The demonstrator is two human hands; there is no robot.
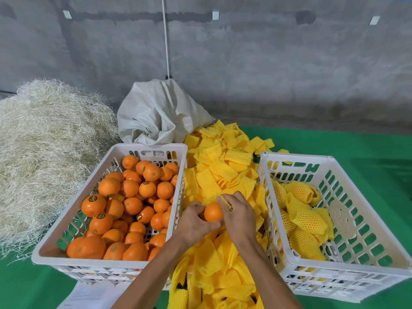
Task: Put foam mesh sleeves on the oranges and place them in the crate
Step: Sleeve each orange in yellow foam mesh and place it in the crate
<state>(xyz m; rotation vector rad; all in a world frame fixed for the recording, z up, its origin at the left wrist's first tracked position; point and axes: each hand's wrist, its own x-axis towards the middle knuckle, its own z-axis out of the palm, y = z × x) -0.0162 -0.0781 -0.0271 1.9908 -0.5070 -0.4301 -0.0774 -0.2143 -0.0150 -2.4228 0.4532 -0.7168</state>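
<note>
Nearest, the left hand [196, 221] cups an orange [213, 211] over the sleeve pile [220, 172]; right hand [239, 214] fingers pinch a foam sleeve [224, 202] at its top. Loosely stretched mesh could snag, dropping fruit short of the right crate [334, 162].

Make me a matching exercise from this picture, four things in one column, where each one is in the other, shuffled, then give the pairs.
Things:
1. bare oranges
2. sleeved oranges
3. loose foam sleeves
4. orange being sleeved

Places:
A. right crate
B. piled between the crates
C. between both hands
D. left crate

Pairs: 1-D, 2-A, 3-B, 4-C
</note>
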